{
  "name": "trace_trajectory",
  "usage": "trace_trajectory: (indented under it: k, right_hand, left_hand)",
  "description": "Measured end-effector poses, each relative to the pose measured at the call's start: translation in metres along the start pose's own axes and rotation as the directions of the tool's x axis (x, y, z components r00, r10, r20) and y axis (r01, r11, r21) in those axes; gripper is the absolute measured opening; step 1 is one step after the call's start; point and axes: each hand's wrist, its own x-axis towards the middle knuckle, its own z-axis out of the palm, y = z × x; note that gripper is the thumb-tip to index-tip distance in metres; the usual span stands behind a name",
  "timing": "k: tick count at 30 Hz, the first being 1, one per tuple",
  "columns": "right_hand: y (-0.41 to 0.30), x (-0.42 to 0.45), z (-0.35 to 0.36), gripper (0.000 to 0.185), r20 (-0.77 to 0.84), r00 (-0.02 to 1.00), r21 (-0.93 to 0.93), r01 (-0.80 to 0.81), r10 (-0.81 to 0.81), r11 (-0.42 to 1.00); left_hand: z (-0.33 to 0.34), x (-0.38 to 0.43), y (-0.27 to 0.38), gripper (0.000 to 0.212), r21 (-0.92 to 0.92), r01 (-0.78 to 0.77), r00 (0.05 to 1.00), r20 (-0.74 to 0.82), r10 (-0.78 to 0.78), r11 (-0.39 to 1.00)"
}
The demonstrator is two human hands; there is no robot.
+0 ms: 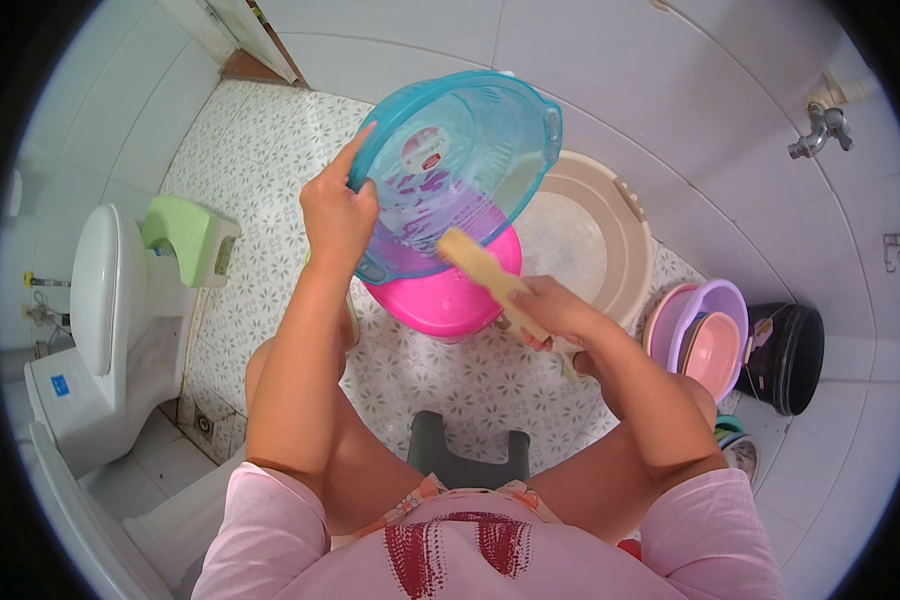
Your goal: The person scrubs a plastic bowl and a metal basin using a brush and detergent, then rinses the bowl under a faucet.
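My left hand (341, 214) grips the rim of a translucent blue plastic basin (521, 94), which is tilted up over a bright pink plastic stool or basin (435, 304). A sticker bearing writing shows on the blue basin, and its inside looks wet. My right hand (551, 307) holds a yellowish scrubbing brush (476, 262) by its handle, its head at the blue basin's lower edge. The brush head is slightly blurred, and I cannot tell if it touches. Partly behind the blue basin, a large beige basin (634, 247) with whitish, cloudy water stands on the floor.
Nested pink and purple basins (735, 300) lean beside a black bucket (802, 360) at the right. A tap (817, 135) juts from the tiled wall. On the left are a green-topped step stool (184, 232) and a white toilet (101, 292). A grey stool (469, 469) is beneath me.
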Motion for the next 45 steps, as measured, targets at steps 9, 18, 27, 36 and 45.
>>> trace_trajectory:
  k: [9,18,27,36,45]
  right_hand:
    - [0.003,-0.001,-0.020,0.026,-0.371,0.925,-0.307,-0.040,-0.081,0.951]
    - [-0.006,-0.014,-0.022,0.023,-0.171,0.980,0.259,0.148,-0.105,0.954]
    - [0.001,-0.021,-0.046,0.019,-0.342,0.909,0.572,0.404,-0.240,0.714]
    - [0.004,-0.023,-0.051,0.019,-0.348,0.917,0.619,0.382,-0.197,0.686]
    - [-0.004,-0.025,-0.044,0.018,-0.336,0.920,0.653,0.381,-0.200,0.655]
  left_hand:
    - [0.001,0.000,0.001,0.059,-0.038,0.008,1.000,-0.012,-0.009,0.999]
    - [0.005,0.002,-0.009,0.052,-0.140,0.078,0.994,-0.060,-0.087,0.987]
    - [0.011,-0.004,-0.057,0.043,-0.354,0.507,0.848,0.039,-0.529,0.786]
    - [0.019,-0.025,-0.090,0.029,-0.540,0.741,0.612,0.295,-0.734,0.400]
    - [0.022,-0.044,-0.117,0.048,0.380,0.478,0.877,-0.161,-0.452,0.792]
